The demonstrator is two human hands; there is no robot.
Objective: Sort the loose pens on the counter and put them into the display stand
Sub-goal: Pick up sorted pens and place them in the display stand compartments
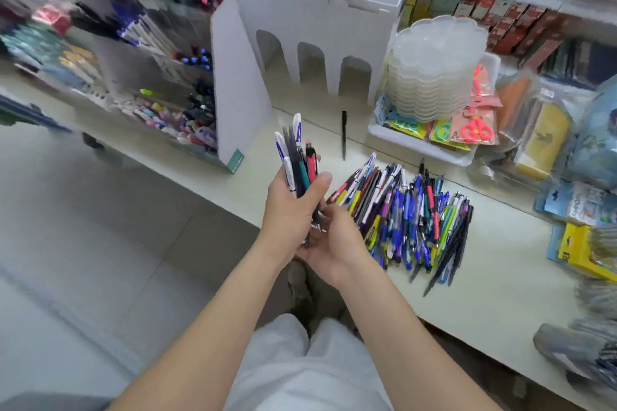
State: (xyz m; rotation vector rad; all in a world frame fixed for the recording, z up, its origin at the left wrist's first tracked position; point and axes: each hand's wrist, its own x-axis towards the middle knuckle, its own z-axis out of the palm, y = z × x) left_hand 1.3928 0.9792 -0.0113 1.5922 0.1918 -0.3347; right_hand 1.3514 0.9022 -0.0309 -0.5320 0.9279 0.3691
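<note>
In the head view, a person is standing at a pale worktop [500, 277]. The left hand [288, 210] is gripping a bundle of pens [298, 160] upright in front of the worktop's edge, with its fingers and thumb wrapped round the barrels; white-and-blue, dark, teal and red pen tops are fanning out above the fist. The right hand [334, 240] is lying palm-up just beneath the left, its fingers curling round the lower ends of the same bundle, so both hands are holding it together.

To the right of the hands, a pile of loose pens [410, 220] is lying on the worktop, mostly blue, black, yellow and green, with the barrels pointing roughly the same way. A single black pen [344, 133] is lying apart from the pile, further back.

The display stand [233, 77] is sitting at the left on the worktop; its white side panel is facing the hands and its stepped compartments are holding rows of pens, though that part is blurred. Behind the black pen, a white cardboard holder [317, 33] with arched cut-outs is standing. Beside it, a stack of clear plastic boxes [437, 67] is resting in a white tray [417, 143] with packets of scissors.
</note>
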